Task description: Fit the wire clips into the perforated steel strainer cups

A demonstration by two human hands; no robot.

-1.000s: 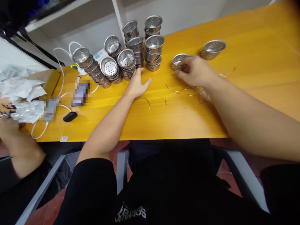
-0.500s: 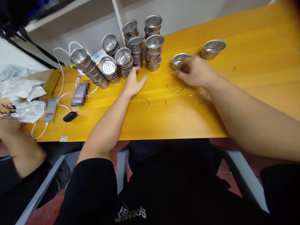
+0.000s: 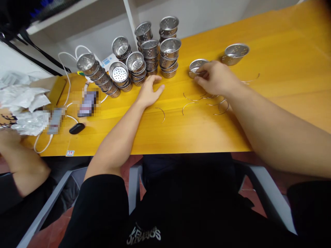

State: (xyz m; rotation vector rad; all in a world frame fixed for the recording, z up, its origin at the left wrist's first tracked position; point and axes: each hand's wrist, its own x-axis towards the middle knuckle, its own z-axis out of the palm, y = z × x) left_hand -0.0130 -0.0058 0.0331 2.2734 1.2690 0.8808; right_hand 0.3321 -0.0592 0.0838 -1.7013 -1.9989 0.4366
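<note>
My right hand (image 3: 216,77) grips the right side of a small perforated metal cup (image 3: 194,74) standing on the table, its thumb at the front and fingers at the rim. Part of the cup is hidden behind the fingers. My left hand (image 3: 150,91) rests open beside the stacks, thumb and fingers apart, with nothing in it. Just behind it stand stacks of the same cups (image 3: 169,62). Several thin curved wires (image 3: 190,103) lie in front of my right hand, and a single curved wire (image 3: 163,115) lies nearer my left.
Another perforated cup (image 3: 235,55) stands at the back right. Leftward lie a phone (image 3: 88,103), a black oval object (image 3: 77,128), white cables and crumpled plastic bags (image 3: 32,122). Another person's arm (image 3: 23,162) is at the far left. A shelf (image 3: 64,15) borders the back.
My left hand has drawn slightly back from the stacks, its fingers shifting right. My right hand stays at the cup with a small shift of the thumb.
</note>
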